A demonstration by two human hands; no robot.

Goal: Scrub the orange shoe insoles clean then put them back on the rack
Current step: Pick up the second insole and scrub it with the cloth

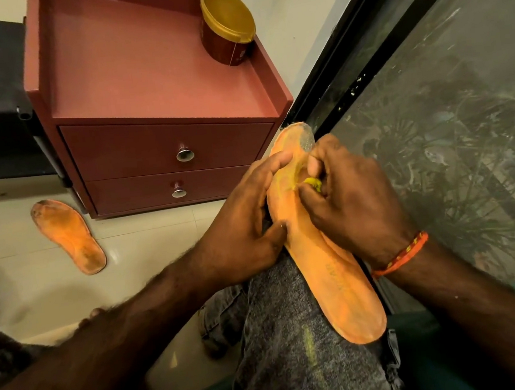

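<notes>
Clearly the scrubbing step: the left hand (240,225) steadies the long orange foam insole (323,257) on the knee, while the right hand (345,198) pinches a small yellow scrubber (312,183) against it. A second, dirtier orange insole (68,235) lies on the floor, well left of the grip; it likely comes next.

Single head-worn wide-angle view, looking steeply down, close over the lap, floor and cabinet (158,110) beyond
</notes>
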